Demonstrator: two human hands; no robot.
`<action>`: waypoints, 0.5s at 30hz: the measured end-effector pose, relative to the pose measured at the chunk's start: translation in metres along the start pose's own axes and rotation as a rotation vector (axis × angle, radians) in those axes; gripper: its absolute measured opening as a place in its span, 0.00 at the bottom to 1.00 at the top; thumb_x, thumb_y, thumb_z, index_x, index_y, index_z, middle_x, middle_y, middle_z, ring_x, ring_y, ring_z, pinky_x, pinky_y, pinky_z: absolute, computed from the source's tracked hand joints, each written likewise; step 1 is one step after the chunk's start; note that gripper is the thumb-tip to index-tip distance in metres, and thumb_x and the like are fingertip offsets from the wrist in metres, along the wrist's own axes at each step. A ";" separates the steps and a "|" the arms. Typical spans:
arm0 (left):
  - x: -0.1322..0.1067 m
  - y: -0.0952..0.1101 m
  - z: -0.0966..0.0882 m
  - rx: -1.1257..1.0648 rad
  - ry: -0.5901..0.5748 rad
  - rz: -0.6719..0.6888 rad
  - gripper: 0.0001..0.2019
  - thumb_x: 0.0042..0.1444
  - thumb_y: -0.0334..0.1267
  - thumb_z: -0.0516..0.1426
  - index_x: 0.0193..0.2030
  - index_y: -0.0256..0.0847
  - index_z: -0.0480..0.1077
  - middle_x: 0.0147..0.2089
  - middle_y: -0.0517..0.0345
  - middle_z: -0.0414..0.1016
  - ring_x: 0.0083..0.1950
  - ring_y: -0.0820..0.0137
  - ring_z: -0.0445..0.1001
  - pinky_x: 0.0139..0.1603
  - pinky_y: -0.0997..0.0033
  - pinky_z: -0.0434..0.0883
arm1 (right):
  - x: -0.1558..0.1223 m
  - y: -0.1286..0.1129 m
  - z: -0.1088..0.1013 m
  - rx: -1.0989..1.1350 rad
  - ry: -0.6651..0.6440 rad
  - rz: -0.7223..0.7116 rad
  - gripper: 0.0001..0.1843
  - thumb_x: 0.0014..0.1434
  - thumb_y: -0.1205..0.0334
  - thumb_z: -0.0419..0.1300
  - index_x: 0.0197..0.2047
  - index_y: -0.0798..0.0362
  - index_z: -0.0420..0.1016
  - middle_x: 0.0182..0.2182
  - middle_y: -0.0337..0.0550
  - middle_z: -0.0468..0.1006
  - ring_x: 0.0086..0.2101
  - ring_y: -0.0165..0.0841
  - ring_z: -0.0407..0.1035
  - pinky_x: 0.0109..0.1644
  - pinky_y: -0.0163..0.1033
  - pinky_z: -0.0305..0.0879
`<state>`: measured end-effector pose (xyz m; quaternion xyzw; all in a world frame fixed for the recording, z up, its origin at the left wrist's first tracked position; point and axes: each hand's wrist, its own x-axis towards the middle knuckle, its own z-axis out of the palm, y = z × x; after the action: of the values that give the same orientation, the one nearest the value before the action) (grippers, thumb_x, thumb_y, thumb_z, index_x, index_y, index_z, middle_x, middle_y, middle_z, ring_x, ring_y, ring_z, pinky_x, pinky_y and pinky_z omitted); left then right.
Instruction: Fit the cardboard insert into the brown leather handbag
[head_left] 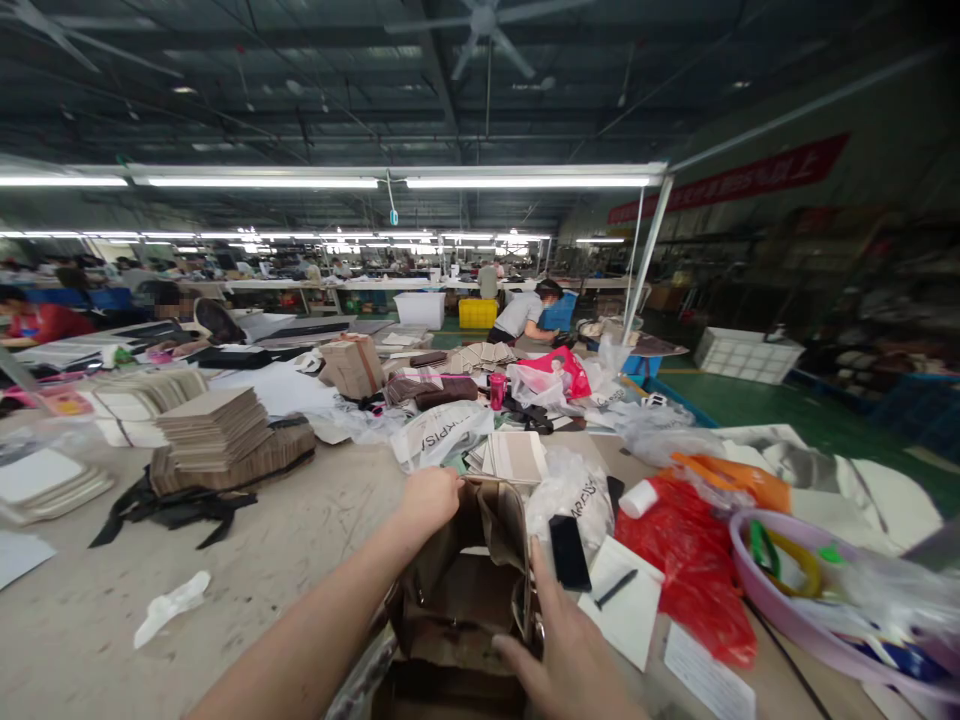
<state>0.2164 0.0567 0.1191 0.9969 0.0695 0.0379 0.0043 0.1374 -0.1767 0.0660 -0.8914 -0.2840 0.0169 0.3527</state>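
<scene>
A brown paper bag (465,590) stands open on the workbench (285,560) right in front of me. My left hand (429,497) is closed over the bag's far rim, fingers curled round the edge. My right hand (564,640) grips the bag's near right side, thumb up along the rim and fingers hidden behind it. Beside that hand a black phone (569,551) lies on a white sheet (626,600).
Stacks of flat brown card (214,430) and black ribbon (169,508) lie to the left. A red plastic bag (694,560), a pink basin (810,610) and clear bags crowd the right. A crumpled white scrap (171,603) is near the left. Other workers (525,312) are at distant benches.
</scene>
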 end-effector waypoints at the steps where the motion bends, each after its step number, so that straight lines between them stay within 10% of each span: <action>1: 0.000 0.001 -0.001 0.006 0.002 -0.002 0.17 0.60 0.42 0.45 0.38 0.38 0.73 0.38 0.44 0.77 0.41 0.60 0.75 0.40 0.64 0.69 | 0.001 0.001 -0.002 0.001 0.005 -0.017 0.49 0.52 0.63 0.57 0.68 0.53 0.28 0.61 0.53 0.59 0.58 0.44 0.58 0.58 0.50 0.59; 10: -0.012 -0.037 -0.047 -0.148 -0.085 -0.125 0.15 0.52 0.39 0.48 0.25 0.37 0.73 0.27 0.50 0.77 0.34 0.65 0.75 0.35 0.71 0.68 | 0.050 0.016 -0.033 0.173 0.102 -0.161 0.37 0.48 0.71 0.52 0.64 0.51 0.57 0.54 0.45 0.69 0.51 0.41 0.66 0.56 0.44 0.62; 15: -0.023 -0.064 -0.046 -0.454 -0.184 -0.267 0.11 0.47 0.35 0.50 0.20 0.36 0.69 0.18 0.55 0.73 0.25 0.69 0.74 0.28 0.75 0.69 | 0.099 0.021 -0.034 0.381 -0.075 -0.209 0.26 0.50 0.68 0.55 0.54 0.52 0.71 0.46 0.41 0.76 0.45 0.40 0.70 0.52 0.43 0.64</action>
<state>0.1808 0.1173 0.1619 0.9516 0.1894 -0.0391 0.2387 0.2384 -0.1590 0.0955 -0.7732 -0.3792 0.0666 0.5039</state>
